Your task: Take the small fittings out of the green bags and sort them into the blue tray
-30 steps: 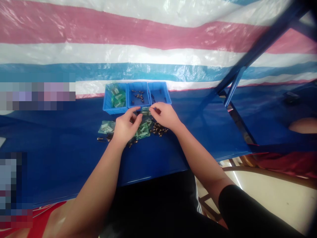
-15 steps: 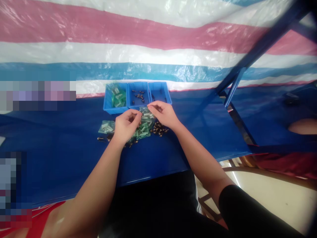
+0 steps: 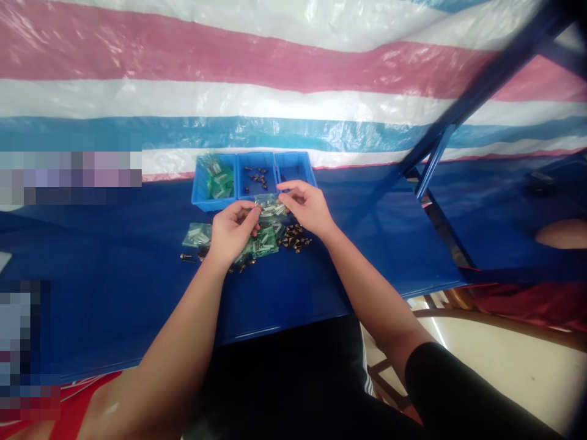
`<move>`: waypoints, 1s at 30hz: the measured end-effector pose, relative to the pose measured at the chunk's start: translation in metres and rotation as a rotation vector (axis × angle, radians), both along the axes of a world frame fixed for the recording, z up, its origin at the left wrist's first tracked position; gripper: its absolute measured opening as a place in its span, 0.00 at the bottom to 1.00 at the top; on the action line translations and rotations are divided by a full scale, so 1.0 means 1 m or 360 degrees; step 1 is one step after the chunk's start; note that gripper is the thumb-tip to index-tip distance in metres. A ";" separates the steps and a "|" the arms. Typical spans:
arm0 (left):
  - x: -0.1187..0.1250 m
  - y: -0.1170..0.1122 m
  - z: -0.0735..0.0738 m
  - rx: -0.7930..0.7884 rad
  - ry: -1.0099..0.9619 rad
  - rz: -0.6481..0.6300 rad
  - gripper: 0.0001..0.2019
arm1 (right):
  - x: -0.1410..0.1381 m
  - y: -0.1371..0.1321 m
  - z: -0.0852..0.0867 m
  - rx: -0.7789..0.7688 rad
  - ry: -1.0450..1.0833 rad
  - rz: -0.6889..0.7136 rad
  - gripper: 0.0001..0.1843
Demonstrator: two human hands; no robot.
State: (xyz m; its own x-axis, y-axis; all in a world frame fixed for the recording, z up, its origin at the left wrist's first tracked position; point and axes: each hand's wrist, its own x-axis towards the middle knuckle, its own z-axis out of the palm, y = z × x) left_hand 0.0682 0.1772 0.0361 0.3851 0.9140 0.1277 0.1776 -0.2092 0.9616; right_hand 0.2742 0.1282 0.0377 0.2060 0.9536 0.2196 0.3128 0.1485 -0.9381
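A small clear plastic bag (image 3: pixel 271 208) of silvery metal pieces is held up between my two hands. My left hand (image 3: pixel 235 227) pinches its left edge between thumb and fingers. At the bag's upper right corner is my right hand (image 3: pixel 306 205), closed with thumb and forefinger near each other on the edge. Below the bag lie more bags of metal pieces, greenish ones (image 3: pixel 265 242) under my hands and another bag (image 3: pixel 197 234) left of my left hand. Dark screw-like parts (image 3: pixel 296 238) are heaped under my right hand, and others are partly hidden by my left wrist.
Three blue bins stand in a row behind my hands: the left bin (image 3: pixel 196 194) holds greenish bags, the middle bin (image 3: pixel 245 194) several dark screws, the right bin (image 3: pixel 309 174) a few dark bits. A blue metal frame (image 3: pixel 458 110) rises at right. Another person's arm (image 3: pixel 562 234) shows far right.
My right hand has shifted slightly right, its forefinger and thumb a little further apart. More of the bag between my hands shows, and my left hand has moved slightly left.
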 end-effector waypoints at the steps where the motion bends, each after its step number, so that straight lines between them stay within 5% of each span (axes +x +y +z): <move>1: 0.000 0.000 0.000 0.0008 0.0005 0.0006 0.11 | 0.000 0.000 0.001 0.0011 0.0023 0.0010 0.18; 30: -0.003 0.002 -0.005 0.0056 -0.0032 -0.0082 0.13 | -0.005 0.004 0.007 -0.0176 0.0399 -0.0066 0.23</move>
